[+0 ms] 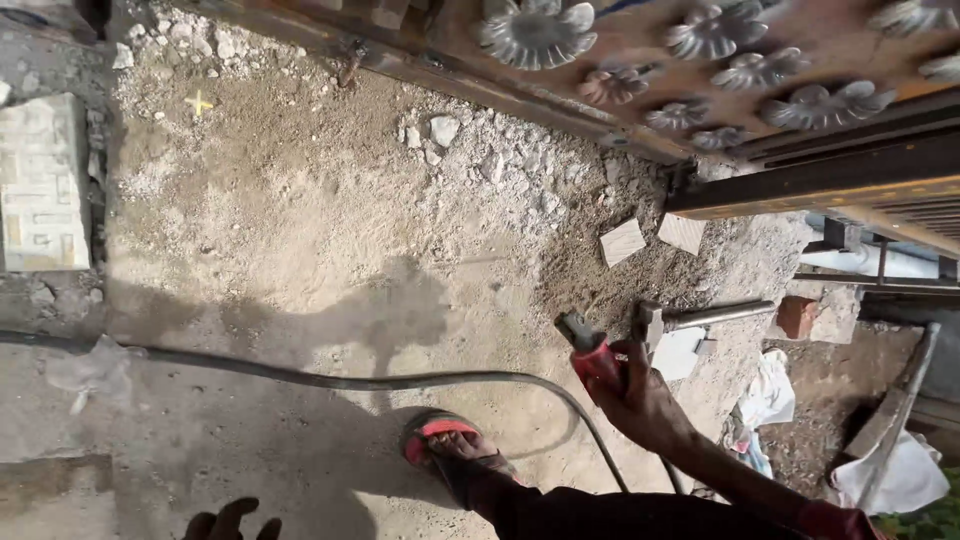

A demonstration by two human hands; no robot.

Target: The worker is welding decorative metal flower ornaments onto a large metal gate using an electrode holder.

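My right hand [640, 395] reaches in from the lower right and grips a red-handled clamp tool [590, 350] with metal jaws. A black cable [300, 375] runs across the ground from the left and curves toward that hand. Just beyond the tool a hammer [655, 322] with a metal handle lies on the dirt. Only the fingertips of my left hand [228, 520] show at the bottom edge, spread apart and holding nothing. My foot in a red sandal [445, 445] stands on the ground between the two hands.
A rusty metal gate [640, 70] with flower-shaped ornaments spans the top, and a dark rail [820, 180] runs off to the right. Two small square blocks [622, 242] lie by rubble under it. A patterned paving slab [40, 185] lies at left; white cloth [765, 395] and a brick [797, 316] at right.
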